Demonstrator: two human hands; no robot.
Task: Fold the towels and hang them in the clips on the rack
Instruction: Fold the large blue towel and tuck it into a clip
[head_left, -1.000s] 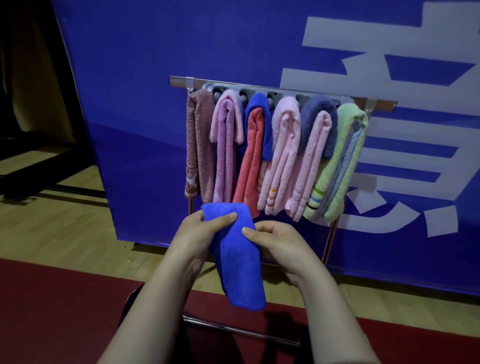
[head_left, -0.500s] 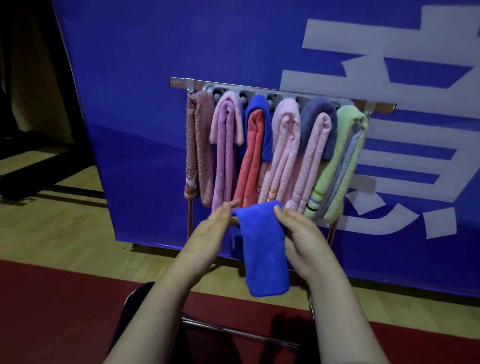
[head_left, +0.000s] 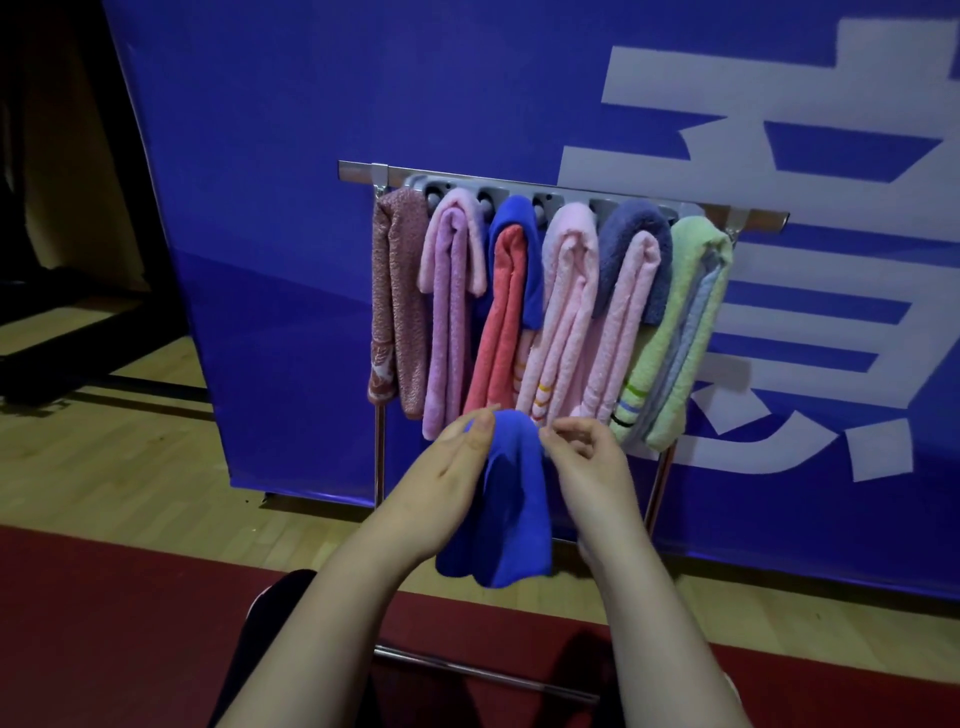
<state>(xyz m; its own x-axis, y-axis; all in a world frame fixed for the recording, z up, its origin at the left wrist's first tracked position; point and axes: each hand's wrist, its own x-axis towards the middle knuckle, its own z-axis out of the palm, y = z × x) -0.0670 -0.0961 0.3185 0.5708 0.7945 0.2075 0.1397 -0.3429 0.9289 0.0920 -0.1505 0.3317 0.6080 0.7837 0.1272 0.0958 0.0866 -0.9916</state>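
A folded bright blue towel hangs doubled over between my hands, just below the rack's towels. My left hand grips its left side near the top fold. On the right, my right hand pinches the top edge with curled fingers. The metal rack stands against the blue banner with a grey clip strip under its bar. Several folded towels hang from the clips: a mottled red-brown one, a lilac-pink one, a coral one under blue, two pink ones and a green one.
A large blue banner with white characters stands right behind the rack. The rack's thin legs rest on a wooden floor. A dark red mat covers the near floor, with a metal base bar across it.
The blue towel has been raised toward the rack and folded narrower. My hands have closed in around its top fold.
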